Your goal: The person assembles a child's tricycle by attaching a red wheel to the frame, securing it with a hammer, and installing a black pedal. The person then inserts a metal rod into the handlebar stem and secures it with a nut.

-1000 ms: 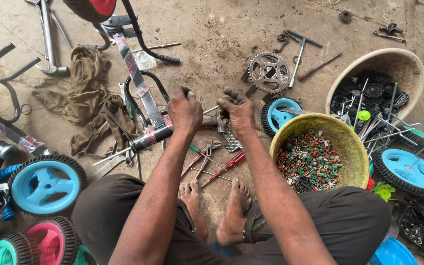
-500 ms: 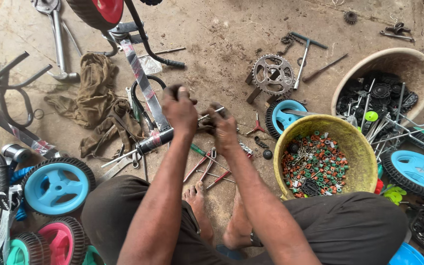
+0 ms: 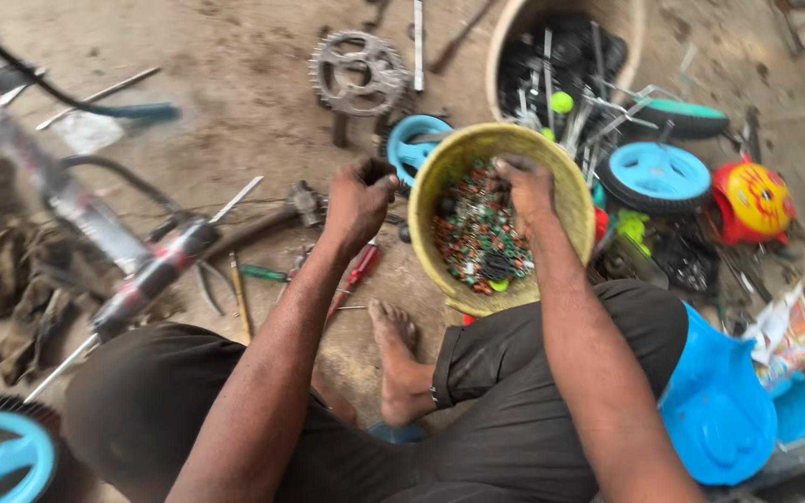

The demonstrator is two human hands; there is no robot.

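My left hand [image 3: 356, 200] is closed in a fist around a small dark metal part, held just left of a yellow bowl [image 3: 578, 191]. The bowl sits tilted against my right knee and holds several small red, green and silver parts [image 3: 472, 247]. My right hand [image 3: 525, 186] reaches over the bowl's far rim with its fingers down among those parts; whether it grips one is hidden. I sit cross-legged on the dirt floor with a bare foot [image 3: 398, 359] below the bowl.
A toothed chainring [image 3: 361, 70] and a small blue wheel [image 3: 416, 140] lie beyond my hands. A beige tub of dark parts [image 3: 514, 37], another blue wheel [image 3: 659, 172] and a red toy piece [image 3: 752, 197] stand right. A bike frame [image 3: 146, 270], screwdrivers [image 3: 358, 270] and cloth [image 3: 11, 270] lie left.
My right hand has left the part that both hands held and moved right into the yellow bowl. My left hand keeps its grip. The view has swung to the right.
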